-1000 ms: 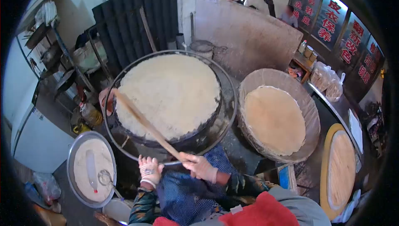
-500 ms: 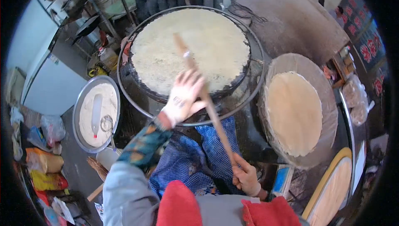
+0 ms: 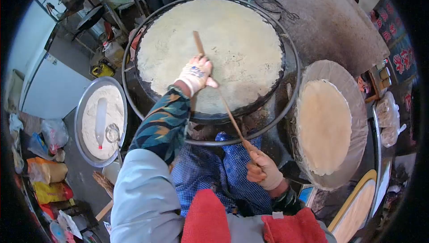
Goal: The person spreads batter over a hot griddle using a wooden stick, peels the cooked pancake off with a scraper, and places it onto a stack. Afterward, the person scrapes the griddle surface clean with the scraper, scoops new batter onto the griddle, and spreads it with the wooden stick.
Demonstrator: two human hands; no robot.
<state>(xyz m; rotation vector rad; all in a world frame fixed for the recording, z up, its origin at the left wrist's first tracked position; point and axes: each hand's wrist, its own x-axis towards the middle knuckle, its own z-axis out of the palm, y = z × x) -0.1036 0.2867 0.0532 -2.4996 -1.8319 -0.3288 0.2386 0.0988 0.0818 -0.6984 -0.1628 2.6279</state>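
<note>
One basin (image 3: 79, 118), one griddle (image 3: 210, 117), one basket (image 3: 359, 140)
At left of the frame: pale powder (image 3: 91, 109) inside the basin, with one clear bottle (image 3: 102, 118) and one whisk (image 3: 112, 132) on it. At upper centre: left hand (image 3: 195, 75) palm down over one flat stick (image 3: 198, 42), hard to tell whether closed on it. Beneath, one pale layer (image 3: 241, 33) over most of the griddle, with one metal ring (image 3: 210, 143) around. Apparently mid-stroke across the layer; for any further stroke, level, light pressure called for, with both hands in time. At lower centre: right hand (image 3: 264, 171) wrapped around the stick's near end. At right: round, thin-looking sheet (image 3: 324, 126) on the lined basket, impossible to tell if single or stacked. At lower right: one wooden board (image 3: 357, 207), partly out of view.
</note>
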